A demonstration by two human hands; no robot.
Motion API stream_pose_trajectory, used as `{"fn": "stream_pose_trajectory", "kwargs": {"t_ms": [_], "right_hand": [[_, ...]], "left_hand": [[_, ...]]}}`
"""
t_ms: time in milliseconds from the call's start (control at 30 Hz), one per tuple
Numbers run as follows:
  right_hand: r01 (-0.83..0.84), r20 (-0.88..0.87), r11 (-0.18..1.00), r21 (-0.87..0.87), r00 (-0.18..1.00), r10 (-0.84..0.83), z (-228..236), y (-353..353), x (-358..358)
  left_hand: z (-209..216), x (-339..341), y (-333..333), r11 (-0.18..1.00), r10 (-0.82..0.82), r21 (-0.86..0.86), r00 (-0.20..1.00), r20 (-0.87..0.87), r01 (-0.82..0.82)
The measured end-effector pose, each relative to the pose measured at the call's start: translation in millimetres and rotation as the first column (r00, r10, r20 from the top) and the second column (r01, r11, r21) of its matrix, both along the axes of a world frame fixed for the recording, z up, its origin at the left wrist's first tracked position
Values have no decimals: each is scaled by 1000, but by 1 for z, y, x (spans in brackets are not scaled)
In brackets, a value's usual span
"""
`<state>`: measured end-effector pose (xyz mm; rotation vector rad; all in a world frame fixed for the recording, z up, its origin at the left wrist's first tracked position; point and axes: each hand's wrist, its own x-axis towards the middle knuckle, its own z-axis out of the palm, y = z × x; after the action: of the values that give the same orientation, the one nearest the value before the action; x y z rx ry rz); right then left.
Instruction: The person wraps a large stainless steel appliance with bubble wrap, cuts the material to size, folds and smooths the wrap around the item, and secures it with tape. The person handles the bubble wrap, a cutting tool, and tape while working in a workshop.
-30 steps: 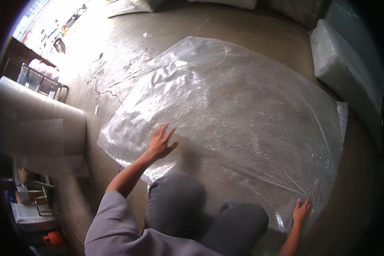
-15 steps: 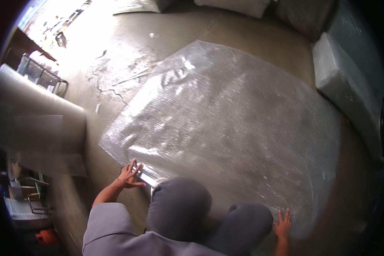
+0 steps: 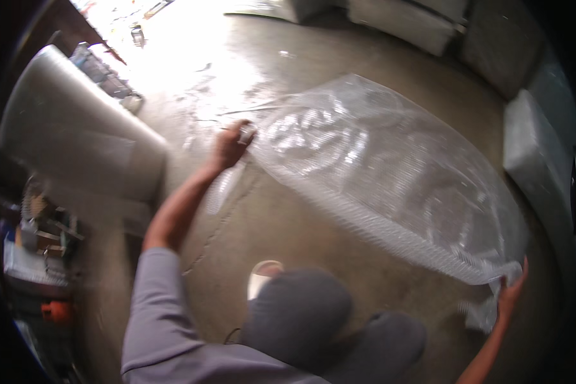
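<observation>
My left hand point(image 3: 232, 146) pinches one corner of the bubble wrap sheet point(image 3: 390, 173) | my right hand point(image 3: 511, 296) grips the opposite corner | sheet lifted, billowing above the concrete floor point(image 3: 313, 256)

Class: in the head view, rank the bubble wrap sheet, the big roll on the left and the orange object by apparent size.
1. Bubble wrap sheet
2. Roll, though its nearness to the camera may flatter it
3. Orange object

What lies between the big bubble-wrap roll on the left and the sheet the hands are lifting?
In the head view, only the left hand and bare concrete floor lie between the roll and the bubble-wrap sheet.
</observation>
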<state>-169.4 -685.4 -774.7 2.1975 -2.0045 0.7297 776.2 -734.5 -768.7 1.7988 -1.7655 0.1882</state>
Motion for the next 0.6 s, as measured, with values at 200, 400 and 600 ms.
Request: {"fn": "stream_pose_trajectory", "kwargs": {"t_ms": [200,400,600], "right_hand": [[283,-347,926,251,919,-187,26,131,-7],[370,-364,241,897,929,-72,-81,235,-27],[348,-62,754,558,923,-381,-79,151,-47]], "left_hand": [[-5,5,157,982,-160,147,942,295,120],[-122,-36,242,-71,-446,997,894,-39,8],[-48,8,81,458,-263,888,959,104,29]]}}
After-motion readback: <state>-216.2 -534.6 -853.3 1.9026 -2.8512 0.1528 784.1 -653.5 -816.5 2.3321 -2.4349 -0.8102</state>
